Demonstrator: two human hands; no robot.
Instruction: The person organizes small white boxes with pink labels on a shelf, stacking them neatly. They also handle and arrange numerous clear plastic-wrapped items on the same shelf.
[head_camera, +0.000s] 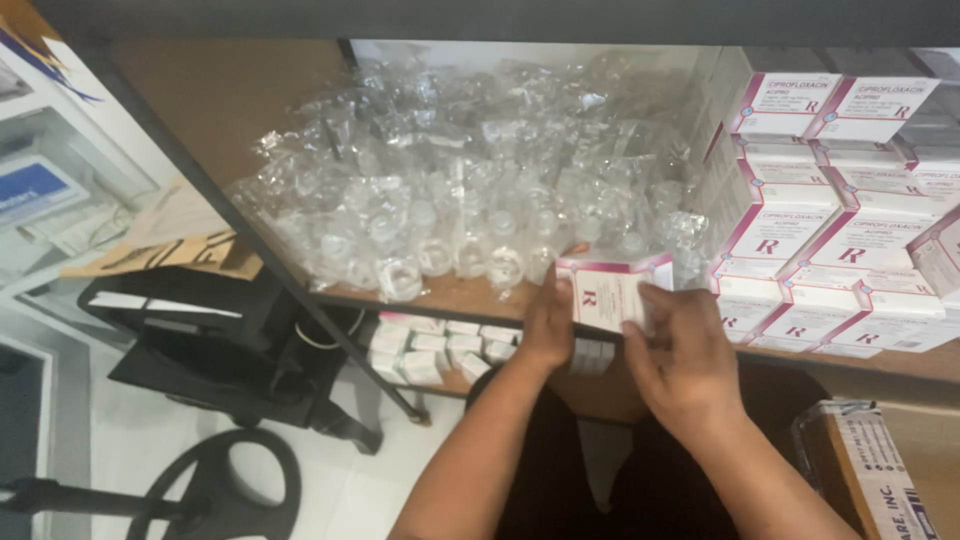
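We observe both hands holding one small white cardboard box with a magenta stripe (612, 292) at the front edge of a brown wooden shelf (470, 297). Our left hand (548, 325) grips the box's left end, thumb on the front face, the remaining fingers behind and out of sight. Our right hand (682, 352) holds the box's right lower corner, fingers (655, 300) curled and pinching its edge. The box is held just above the shelf edge, tilted slightly.

Behind it, a heap of clear plastic-wrapped small bottles (450, 190) covers the middle of the shelf. To the right, touching stacks of matching white and magenta cartons (830, 240) stand in rows. On a lower shelf, small white boxes (430, 350) lie in a group.
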